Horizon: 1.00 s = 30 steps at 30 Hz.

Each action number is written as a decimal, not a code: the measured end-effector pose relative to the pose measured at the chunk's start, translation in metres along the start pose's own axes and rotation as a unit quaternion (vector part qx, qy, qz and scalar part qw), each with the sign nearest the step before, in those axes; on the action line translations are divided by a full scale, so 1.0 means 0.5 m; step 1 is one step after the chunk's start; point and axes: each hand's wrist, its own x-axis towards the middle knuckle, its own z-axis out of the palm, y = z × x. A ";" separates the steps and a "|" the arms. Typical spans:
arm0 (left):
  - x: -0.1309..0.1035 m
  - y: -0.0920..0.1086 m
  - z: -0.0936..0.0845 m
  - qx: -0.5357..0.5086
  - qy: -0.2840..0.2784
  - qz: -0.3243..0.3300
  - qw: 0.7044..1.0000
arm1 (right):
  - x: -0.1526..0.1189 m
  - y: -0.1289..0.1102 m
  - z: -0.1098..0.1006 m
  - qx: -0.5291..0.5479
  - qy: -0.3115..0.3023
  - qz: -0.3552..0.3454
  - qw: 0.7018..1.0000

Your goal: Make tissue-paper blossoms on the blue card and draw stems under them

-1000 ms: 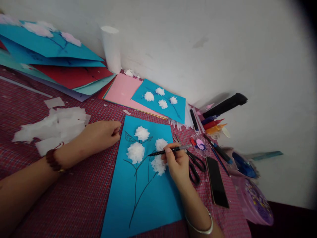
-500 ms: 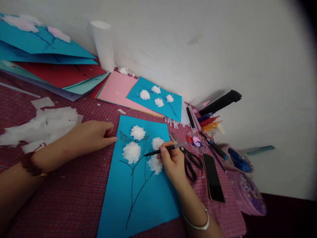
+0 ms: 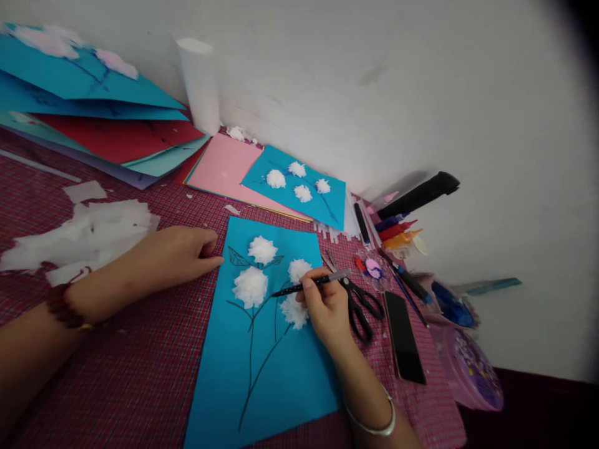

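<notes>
A blue sheet of paper (image 3: 276, 380) lies before me, bearing white crumpled-paper flowers (image 3: 251, 287), drawn black stems and hatched leaves. My right hand (image 3: 327, 312) is closed around a black pen (image 3: 292, 289), its tip on or just above the sheet beside the lower-left flower. That hand partly covers the right-hand flowers. At the sheet's left edge rests my left hand (image 3: 182, 255), holding nothing; its thumb stretches to the edge, apart from its bent fingers. Black-handled scissors (image 3: 360, 305) lie just right of my right hand.
A phone (image 3: 404, 337) lies right of the scissors. Thin white paper pieces (image 3: 88, 234) are piled at left. Behind are a second blue flower picture (image 3: 311, 202), pink paper (image 3: 219, 165), a white roll (image 3: 201, 87) and stacked cards (image 3: 126, 140). A pink tub (image 3: 468, 374) stands at right.
The whole view has shifted very slightly. Both hands, the pen and the blue sheet keep nearly the same places relative to each other.
</notes>
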 end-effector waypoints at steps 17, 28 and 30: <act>-0.004 0.019 -0.021 0.018 -0.031 -0.017 0.999 | 0.042 0.001 -0.028 0.240 0.090 0.024 0.966; 0.006 0.019 -0.028 0.013 -0.007 -0.016 1.000 | 0.079 -0.007 -0.068 0.424 0.125 0.062 0.895; 0.013 0.021 -0.036 -0.012 0.000 -0.033 0.999 | 0.073 -0.022 -0.083 0.436 0.141 0.041 0.888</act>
